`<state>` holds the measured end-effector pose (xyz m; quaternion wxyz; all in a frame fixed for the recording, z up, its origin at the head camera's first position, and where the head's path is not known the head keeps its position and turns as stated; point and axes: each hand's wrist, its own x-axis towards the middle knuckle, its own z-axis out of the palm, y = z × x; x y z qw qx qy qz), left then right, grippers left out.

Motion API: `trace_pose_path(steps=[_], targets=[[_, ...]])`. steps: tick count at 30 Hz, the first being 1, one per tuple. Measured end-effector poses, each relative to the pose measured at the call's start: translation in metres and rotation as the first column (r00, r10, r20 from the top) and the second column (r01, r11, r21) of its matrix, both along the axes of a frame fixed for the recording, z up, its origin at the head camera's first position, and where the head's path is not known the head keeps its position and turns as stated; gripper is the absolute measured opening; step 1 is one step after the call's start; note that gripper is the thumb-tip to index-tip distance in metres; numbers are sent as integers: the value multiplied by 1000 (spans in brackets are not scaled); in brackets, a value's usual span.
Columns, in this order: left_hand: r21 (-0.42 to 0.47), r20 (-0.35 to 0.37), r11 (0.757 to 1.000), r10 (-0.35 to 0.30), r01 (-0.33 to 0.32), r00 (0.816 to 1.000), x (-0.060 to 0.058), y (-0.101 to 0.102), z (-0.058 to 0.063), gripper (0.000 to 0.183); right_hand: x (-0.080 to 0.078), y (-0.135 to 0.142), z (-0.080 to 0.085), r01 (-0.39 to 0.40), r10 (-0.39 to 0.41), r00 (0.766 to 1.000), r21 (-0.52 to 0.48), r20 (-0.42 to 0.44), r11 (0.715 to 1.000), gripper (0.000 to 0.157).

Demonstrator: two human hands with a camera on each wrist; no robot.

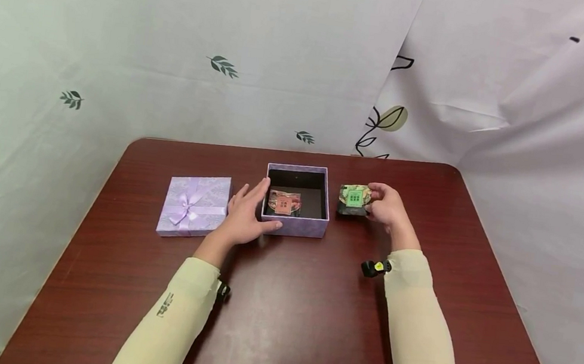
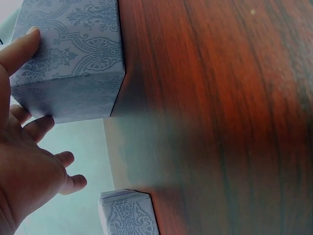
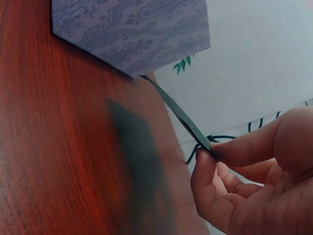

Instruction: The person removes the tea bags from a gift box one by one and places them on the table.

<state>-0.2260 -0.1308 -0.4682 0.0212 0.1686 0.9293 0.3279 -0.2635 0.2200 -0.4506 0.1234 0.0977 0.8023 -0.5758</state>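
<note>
A: Head view. Where do the items stand?

B: A lidless purple box (image 1: pixel 303 227) sits near the middle of the far edge of the bench (image 1: pixel 288 313). A packet with a red label (image 1: pixel 284 203) lies inside, in the box's near left corner. The ribboned lid (image 1: pixel 209 193) lies between the box and the bench's left edge.

A: And the fingers?

B: The left hand (image 1: pixel 247 216) has them spread wide at the box's left wall, thumb at the near wall. The right hand (image 1: pixel 389 208) pinches a packet with a green label (image 1: pixel 355 199), just beside the box, towards the bench's far right corner.

A: Left wrist view?

B: Thumb laid against the box's patterned wall; fingers apart, gripping nothing. The lid shows at the lower border.

A: Right wrist view?

B: Thumb and finger closed on the green-label packet's edge, seen nearly edge-on, above the bench.
</note>
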Motion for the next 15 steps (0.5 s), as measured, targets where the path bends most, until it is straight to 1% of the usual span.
trace_pose_path(steps=[6, 13, 15], targets=[[-2, 6, 1000, -3, 4, 1000, 1, -1, 1, 104, -3, 2, -8, -7, 6, 1000, 24, 13, 1000, 64], [3, 23, 1000, -6, 6, 1000, 3, -1, 2, 104, -6, 2, -16, 6, -7, 999, 22, 44, 1000, 62], [-1, 22, 1000, -4, 5, 1000, 2, -1, 2, 105, -6, 2, -17, -1, 0, 999, 25, 47, 1000, 62]])
